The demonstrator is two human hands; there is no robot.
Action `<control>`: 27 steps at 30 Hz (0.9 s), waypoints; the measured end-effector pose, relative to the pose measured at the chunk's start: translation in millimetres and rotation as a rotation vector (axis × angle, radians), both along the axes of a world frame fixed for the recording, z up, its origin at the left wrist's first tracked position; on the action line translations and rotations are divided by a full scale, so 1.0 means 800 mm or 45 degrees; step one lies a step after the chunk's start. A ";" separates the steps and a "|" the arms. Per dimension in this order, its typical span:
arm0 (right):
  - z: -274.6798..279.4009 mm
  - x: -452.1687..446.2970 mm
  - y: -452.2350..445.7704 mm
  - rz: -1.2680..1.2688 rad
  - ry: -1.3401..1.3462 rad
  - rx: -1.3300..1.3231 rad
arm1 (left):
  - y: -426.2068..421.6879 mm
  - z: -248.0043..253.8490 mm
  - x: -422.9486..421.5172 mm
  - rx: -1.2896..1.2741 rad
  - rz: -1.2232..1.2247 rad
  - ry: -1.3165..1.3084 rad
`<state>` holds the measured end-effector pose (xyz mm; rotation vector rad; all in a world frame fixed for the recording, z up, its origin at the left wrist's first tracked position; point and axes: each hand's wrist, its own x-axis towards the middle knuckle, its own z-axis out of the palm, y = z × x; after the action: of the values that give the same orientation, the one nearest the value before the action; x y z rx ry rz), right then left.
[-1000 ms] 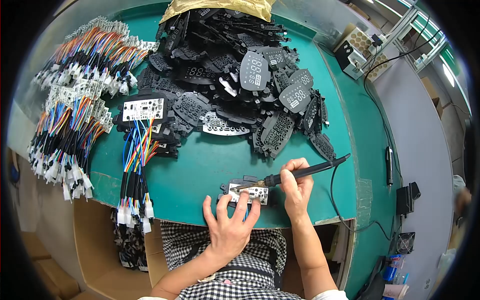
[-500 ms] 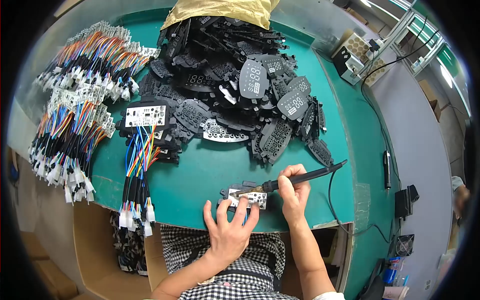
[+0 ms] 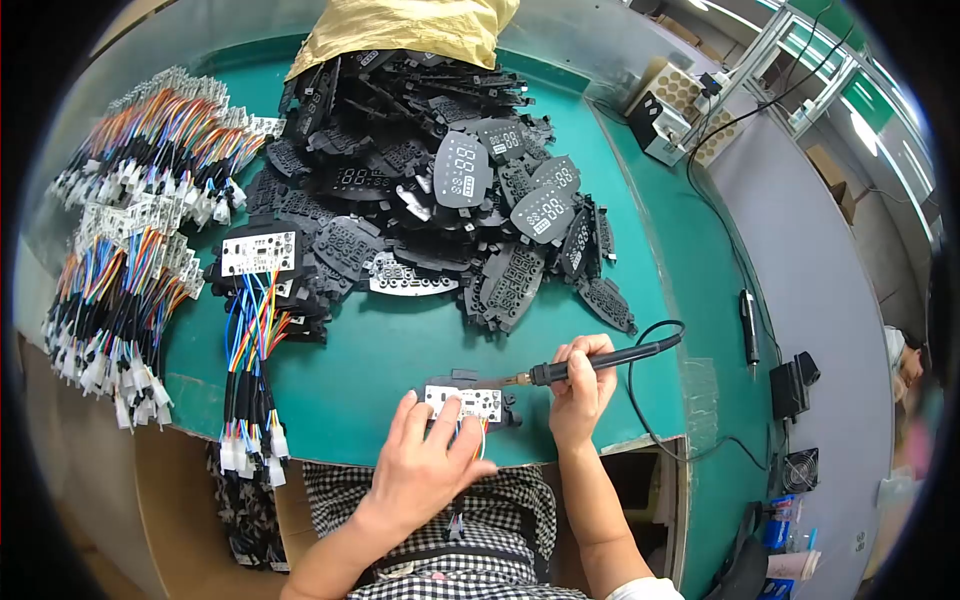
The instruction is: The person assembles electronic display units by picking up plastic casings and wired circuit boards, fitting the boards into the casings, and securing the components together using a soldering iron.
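My left hand [image 3: 425, 465] has its fingers spread, the tips on or beside a small white circuit board [image 3: 465, 403] near the table's front edge. Under that board lies a black plastic piece [image 3: 463, 377], and coloured wires come out below it. In my right hand [image 3: 582, 390] is a black soldering iron [image 3: 605, 361], pointing left, its metal tip over the upper edge of the black piece. Its cable loops to the right. Up and to the left, another white board [image 3: 258, 254] with wires rests on stacked black pieces.
Black display panels [image 3: 460, 170] are heaped at the back under a yellow bag [image 3: 400, 30]. Bundles of wired boards [image 3: 150, 225] lie at the left. A pen-shaped black tool [image 3: 749, 328], a small fan [image 3: 800, 470] and cables are at the right. Part of another person [image 3: 908, 365] shows at the far right.
The iron's tip has moved off the white board's face to its upper edge. My left hand has shifted left and turned, its thumb now pointing right. The whole view has shifted a little.
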<state>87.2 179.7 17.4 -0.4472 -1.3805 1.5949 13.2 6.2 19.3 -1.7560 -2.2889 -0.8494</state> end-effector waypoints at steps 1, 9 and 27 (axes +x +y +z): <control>-0.002 0.000 0.001 0.012 0.001 -0.011 | 0.001 -0.008 -0.006 0.071 0.010 -0.043; -0.009 -0.004 -0.006 0.258 -0.140 0.209 | -0.002 -0.018 -0.022 0.316 0.257 -0.425; -0.009 -0.002 -0.006 0.317 -0.212 0.244 | -0.001 -0.023 -0.018 0.352 0.282 -0.445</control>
<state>85.3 174.8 10.4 -0.3075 -1.7545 1.6308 -1.0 5.1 0.8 -1.2941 -2.3624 -1.4371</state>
